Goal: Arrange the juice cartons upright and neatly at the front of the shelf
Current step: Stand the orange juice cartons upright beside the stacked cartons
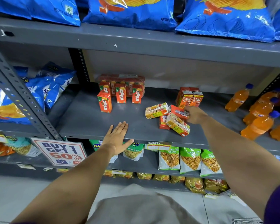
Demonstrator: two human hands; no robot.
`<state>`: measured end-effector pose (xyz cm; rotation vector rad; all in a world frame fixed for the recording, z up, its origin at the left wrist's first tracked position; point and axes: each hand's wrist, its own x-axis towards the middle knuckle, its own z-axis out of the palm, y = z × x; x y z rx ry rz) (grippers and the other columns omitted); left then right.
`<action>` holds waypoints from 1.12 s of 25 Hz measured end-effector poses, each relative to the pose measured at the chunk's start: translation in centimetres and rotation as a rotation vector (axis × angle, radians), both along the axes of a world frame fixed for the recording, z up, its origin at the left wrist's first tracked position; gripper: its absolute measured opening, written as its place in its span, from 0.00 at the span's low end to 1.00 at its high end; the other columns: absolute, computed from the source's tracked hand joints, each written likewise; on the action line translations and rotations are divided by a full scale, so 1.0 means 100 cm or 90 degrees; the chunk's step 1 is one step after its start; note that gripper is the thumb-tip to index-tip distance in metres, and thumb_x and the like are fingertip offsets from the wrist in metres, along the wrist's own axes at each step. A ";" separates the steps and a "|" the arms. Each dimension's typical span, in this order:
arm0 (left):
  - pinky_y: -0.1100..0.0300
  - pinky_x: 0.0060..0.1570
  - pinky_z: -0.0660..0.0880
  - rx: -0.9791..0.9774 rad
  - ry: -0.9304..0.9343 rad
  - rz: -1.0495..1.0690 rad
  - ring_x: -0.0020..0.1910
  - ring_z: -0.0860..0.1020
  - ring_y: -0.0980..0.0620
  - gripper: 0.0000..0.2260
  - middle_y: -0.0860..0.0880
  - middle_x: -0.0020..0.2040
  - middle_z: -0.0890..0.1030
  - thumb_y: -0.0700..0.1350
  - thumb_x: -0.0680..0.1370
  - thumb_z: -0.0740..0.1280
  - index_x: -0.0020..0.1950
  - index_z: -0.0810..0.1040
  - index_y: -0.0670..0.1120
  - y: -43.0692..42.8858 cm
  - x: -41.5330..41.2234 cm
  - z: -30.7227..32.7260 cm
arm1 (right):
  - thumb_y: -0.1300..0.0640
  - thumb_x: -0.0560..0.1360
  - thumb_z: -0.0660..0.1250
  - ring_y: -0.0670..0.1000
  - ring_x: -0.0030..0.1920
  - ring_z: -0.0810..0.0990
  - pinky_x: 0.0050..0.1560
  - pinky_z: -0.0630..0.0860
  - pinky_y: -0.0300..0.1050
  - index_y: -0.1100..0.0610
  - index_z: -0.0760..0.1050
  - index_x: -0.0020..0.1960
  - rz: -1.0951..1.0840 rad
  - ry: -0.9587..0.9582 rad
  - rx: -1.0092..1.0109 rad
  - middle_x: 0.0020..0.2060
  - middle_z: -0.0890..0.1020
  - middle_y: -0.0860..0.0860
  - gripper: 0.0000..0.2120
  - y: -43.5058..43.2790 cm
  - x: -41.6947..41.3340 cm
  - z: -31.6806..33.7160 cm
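Note:
On the grey middle shelf (90, 123) several small Real juice cartons lie tumbled in a heap: one on its side (156, 110), one near the front edge (178, 125), a red one (176, 110) on top. My right hand (195, 114) grips the red carton from the right. Two Real cartons (191, 99) stand upright just behind the heap. Orange Maaza cartons (120, 94) stand upright further left, one (104, 102) forward of the rest. My left hand (117, 139) rests flat on the shelf's front edge, fingers spread, holding nothing.
Orange soda bottles (259, 120) crowd the shelf's right end. Blue chip bags (44, 88) fill the bay to the left behind a slanted steel upright (19, 97). More blue chip bags sit on the shelf above, green snack packets (190, 160) below, and a promo sign (60, 152) hangs at the lower left.

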<state>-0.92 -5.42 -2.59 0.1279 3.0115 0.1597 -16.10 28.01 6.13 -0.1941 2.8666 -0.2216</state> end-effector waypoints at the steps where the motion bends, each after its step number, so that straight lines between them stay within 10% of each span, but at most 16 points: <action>1: 0.52 0.75 0.35 -0.001 0.001 0.005 0.78 0.39 0.54 0.35 0.52 0.80 0.41 0.66 0.78 0.46 0.79 0.40 0.49 0.000 0.001 0.000 | 0.54 0.74 0.70 0.59 0.62 0.76 0.63 0.74 0.53 0.54 0.67 0.70 0.002 0.024 -0.032 0.63 0.76 0.56 0.27 0.002 0.001 0.006; 7: 0.49 0.74 0.35 0.010 -0.005 0.054 0.78 0.39 0.53 0.34 0.52 0.80 0.42 0.66 0.78 0.45 0.79 0.42 0.49 0.011 -0.006 0.000 | 0.67 0.72 0.67 0.47 0.37 0.83 0.28 0.79 0.36 0.47 0.70 0.62 0.044 0.044 -0.195 0.50 0.79 0.54 0.24 0.009 0.000 0.063; 12: 0.49 0.75 0.36 0.037 -0.007 0.054 0.78 0.40 0.53 0.33 0.52 0.80 0.44 0.65 0.79 0.46 0.79 0.44 0.51 0.005 -0.007 0.005 | 0.60 0.76 0.63 0.53 0.42 0.83 0.34 0.83 0.42 0.50 0.76 0.53 0.032 0.108 -0.356 0.54 0.80 0.60 0.09 -0.033 -0.002 0.094; 15: 0.49 0.75 0.36 0.038 -0.009 0.057 0.78 0.40 0.53 0.32 0.52 0.80 0.44 0.65 0.79 0.47 0.79 0.44 0.52 -0.006 -0.006 0.006 | 0.55 0.78 0.59 0.52 0.37 0.81 0.34 0.81 0.40 0.47 0.76 0.59 0.098 0.132 -0.343 0.53 0.82 0.60 0.12 -0.081 0.000 0.101; 21: 0.52 0.75 0.37 0.045 -0.009 0.038 0.78 0.40 0.53 0.33 0.52 0.80 0.44 0.65 0.79 0.49 0.79 0.44 0.50 -0.023 -0.006 0.005 | 0.55 0.76 0.66 0.56 0.62 0.77 0.62 0.74 0.48 0.55 0.67 0.70 0.263 0.090 -0.238 0.64 0.77 0.58 0.23 -0.191 0.016 0.075; 28: 0.51 0.75 0.38 0.015 0.001 0.006 0.78 0.42 0.52 0.35 0.50 0.80 0.45 0.65 0.78 0.49 0.79 0.44 0.49 -0.039 -0.010 0.000 | 0.60 0.76 0.65 0.60 0.63 0.74 0.61 0.72 0.50 0.61 0.66 0.70 0.337 0.105 -0.148 0.65 0.75 0.61 0.23 -0.238 0.016 0.042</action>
